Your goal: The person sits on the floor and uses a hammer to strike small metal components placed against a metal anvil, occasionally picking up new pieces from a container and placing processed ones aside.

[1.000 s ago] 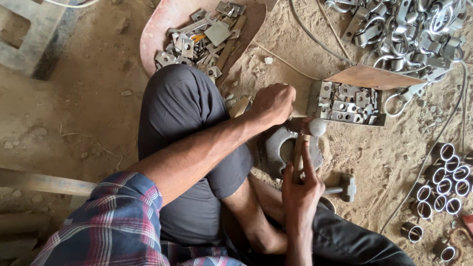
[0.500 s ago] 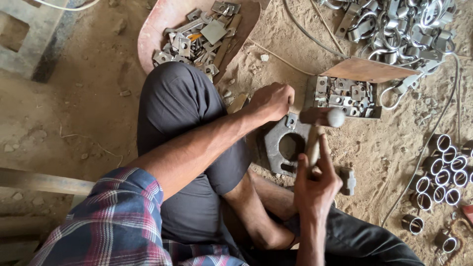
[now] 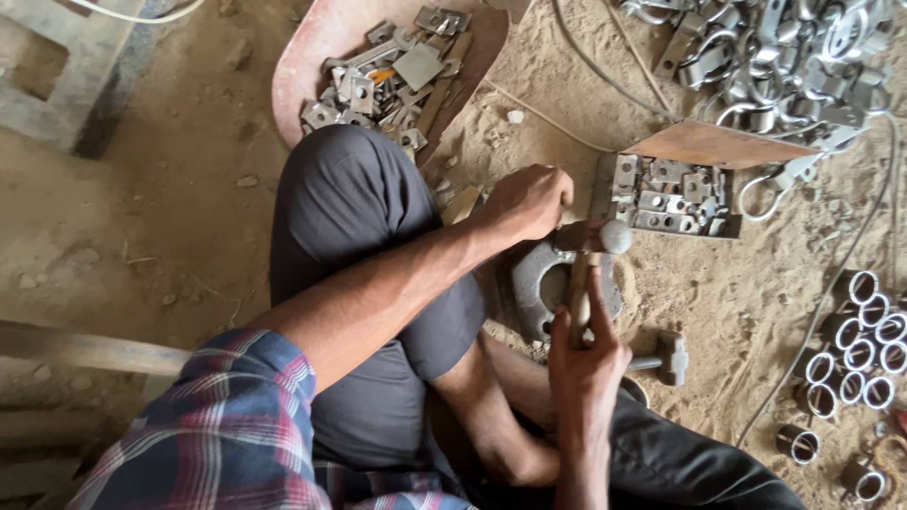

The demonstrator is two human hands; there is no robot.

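My right hand (image 3: 588, 354) grips the wooden handle of a ball-peen hammer (image 3: 590, 247), whose steel head sits just above a thick grey metal ring block (image 3: 540, 283) set in the sand. My left hand (image 3: 525, 203) is closed at the block's upper edge, right beside the hammer head; what its fingers hold is hidden. My bent knee in dark trousers (image 3: 364, 236) lies left of the block.
A rusty pan of small metal brackets (image 3: 387, 76) sits beyond my knee. A box of flat metal pieces (image 3: 673, 196) lies right of the block, a second hammer (image 3: 666, 359) beside my right hand, short metal tube rings (image 3: 860, 345) at far right, bent clamps (image 3: 784, 57) top right.
The hammer head was low on the block, rose a little to the right, and now has come back down close beside my left hand. My left hand stayed put.
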